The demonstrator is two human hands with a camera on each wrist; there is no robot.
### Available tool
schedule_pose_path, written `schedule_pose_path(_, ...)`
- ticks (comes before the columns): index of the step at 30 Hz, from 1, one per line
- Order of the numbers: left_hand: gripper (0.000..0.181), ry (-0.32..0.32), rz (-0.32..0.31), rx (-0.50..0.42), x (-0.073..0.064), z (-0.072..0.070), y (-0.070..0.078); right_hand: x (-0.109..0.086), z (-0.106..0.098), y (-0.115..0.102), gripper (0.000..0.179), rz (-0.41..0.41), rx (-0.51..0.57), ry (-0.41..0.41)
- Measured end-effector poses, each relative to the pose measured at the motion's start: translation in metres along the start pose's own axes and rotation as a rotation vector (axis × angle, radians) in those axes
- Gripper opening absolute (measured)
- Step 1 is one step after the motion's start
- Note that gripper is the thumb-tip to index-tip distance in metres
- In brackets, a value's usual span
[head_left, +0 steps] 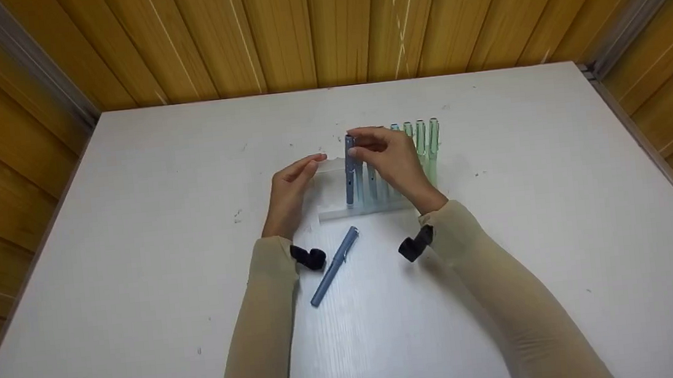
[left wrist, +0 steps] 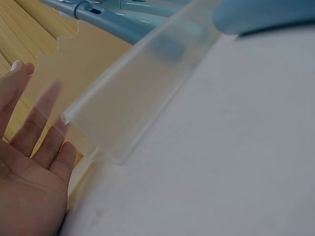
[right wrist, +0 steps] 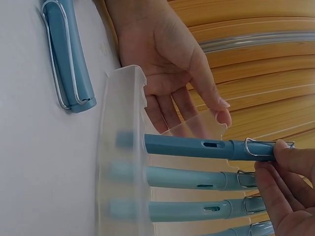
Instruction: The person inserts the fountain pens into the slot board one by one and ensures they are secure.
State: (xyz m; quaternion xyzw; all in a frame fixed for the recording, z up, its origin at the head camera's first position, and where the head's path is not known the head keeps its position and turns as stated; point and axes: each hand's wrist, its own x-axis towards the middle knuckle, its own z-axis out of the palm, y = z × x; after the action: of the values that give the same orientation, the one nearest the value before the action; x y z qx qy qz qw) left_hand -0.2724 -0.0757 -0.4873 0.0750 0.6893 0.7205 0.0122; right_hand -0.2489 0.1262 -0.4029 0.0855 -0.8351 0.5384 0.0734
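My right hand (head_left: 396, 157) pinches the capped end of a dark blue pen (right wrist: 192, 146), which stands upright with its lower end in a frosted clear pen rack (head_left: 339, 213). My left hand (head_left: 289, 196) is at the rack's left end, fingers extended behind its notched back panel, as the left wrist view shows. Lighter blue pens (right wrist: 187, 177) stand in the slots beside the pinched one. Another blue pen (head_left: 335, 266) with a metal clip lies on the table in front of the rack, between my forearms.
Several green pens (head_left: 433, 133) stand at the rack's right end, partly behind my right hand. The white table (head_left: 161, 230) carries small dark marks. Wood-panelled walls (head_left: 309, 31) rise behind the table and at both sides.
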Motion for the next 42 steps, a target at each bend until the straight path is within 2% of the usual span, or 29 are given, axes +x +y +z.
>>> schedule_pose_path(6, 0.036, -0.002, 0.010, -0.001, 0.0000, 0.0003, 0.0006, -0.0012, 0.0012, -0.0015, 0.034, -0.001, -0.030, -0.002)
schedule_pose_path(13, 0.035, -0.007, 0.005, 0.020, -0.0003, -0.0002, 0.0008, -0.0016, 0.0025, -0.0013, 0.034, -0.053, -0.054, -0.006)
schedule_pose_path(24, 0.034, -0.004, 0.024, 0.002, 0.0015, 0.0000, -0.0018, -0.0029, 0.0052, -0.0009, 0.033, -0.231, -0.163, 0.002)
schedule_pose_path(32, 0.033, 0.007, -0.028, -0.028, 0.0017, 0.0021, 0.0019, -0.0002, 0.0035, -0.0010, 0.032, -0.340, -0.260, -0.010)
schedule_pose_path(42, 0.031, 0.002, -0.030, -0.025, 0.0029, -0.0001, 0.0006, 0.0037, 0.0011, 0.0000, 0.033, -0.406, -0.351, -0.028)
